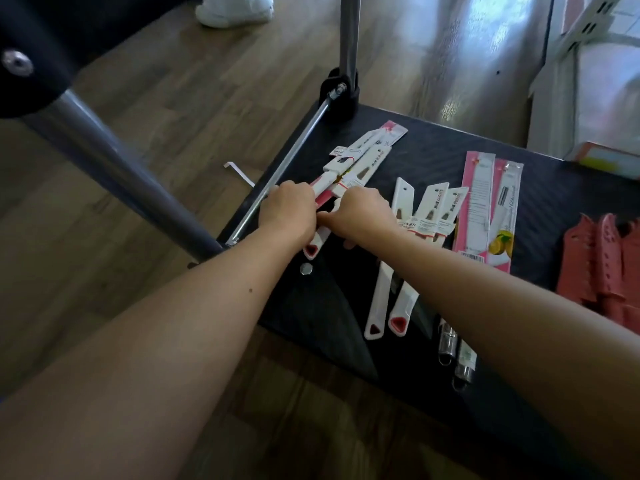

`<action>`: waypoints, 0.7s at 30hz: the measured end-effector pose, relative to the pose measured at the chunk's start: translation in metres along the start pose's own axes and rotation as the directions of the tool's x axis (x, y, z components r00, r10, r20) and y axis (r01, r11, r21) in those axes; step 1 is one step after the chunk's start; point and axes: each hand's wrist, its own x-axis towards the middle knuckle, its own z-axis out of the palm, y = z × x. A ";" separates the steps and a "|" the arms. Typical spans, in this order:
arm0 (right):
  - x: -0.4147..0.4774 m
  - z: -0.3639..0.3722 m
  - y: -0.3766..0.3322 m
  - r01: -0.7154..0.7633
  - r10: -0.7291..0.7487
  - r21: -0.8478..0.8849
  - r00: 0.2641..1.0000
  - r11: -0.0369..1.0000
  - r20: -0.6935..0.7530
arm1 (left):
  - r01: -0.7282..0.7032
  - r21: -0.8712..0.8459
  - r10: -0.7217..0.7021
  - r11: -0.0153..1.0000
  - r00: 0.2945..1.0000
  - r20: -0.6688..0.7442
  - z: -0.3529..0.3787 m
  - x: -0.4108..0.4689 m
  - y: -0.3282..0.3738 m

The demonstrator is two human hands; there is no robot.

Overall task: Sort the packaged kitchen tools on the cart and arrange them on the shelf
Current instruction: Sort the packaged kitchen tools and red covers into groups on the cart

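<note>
Head view: a bundle of white-and-red sleeved kitchen knives (349, 168) is gripped at its handles by both hands, left hand (287, 209) and right hand (360, 213) closed side by side over the black cart shelf (433, 157). More white-handled knives (429, 209) are seen just right of the right hand, pink flat packets (485, 209) beyond.

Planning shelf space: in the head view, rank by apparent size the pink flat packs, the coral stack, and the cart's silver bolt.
1. Pink flat packs and coral stack: unsure, the stack is cut off at the frame edge.
2. Silver bolt, clearly smallest.
</note>
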 end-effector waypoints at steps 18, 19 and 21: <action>-0.046 -0.039 0.038 -0.184 0.203 0.474 0.979 0.861 0.011 | 0.326 -0.675 -0.279 0.662 0.943 0.181 -0.013 -0.049 0.043; -0.049 -0.041 0.042 -0.178 0.200 0.475 0.980 0.862 0.005 | 0.320 -0.672 -0.261 0.668 0.946 0.191 -0.013 -0.052 0.049; -0.058 -0.049 0.049 -0.178 0.201 0.469 0.980 0.865 0.002 | 0.290 -0.658 -0.212 0.695 0.957 0.198 -0.012 -0.057 0.060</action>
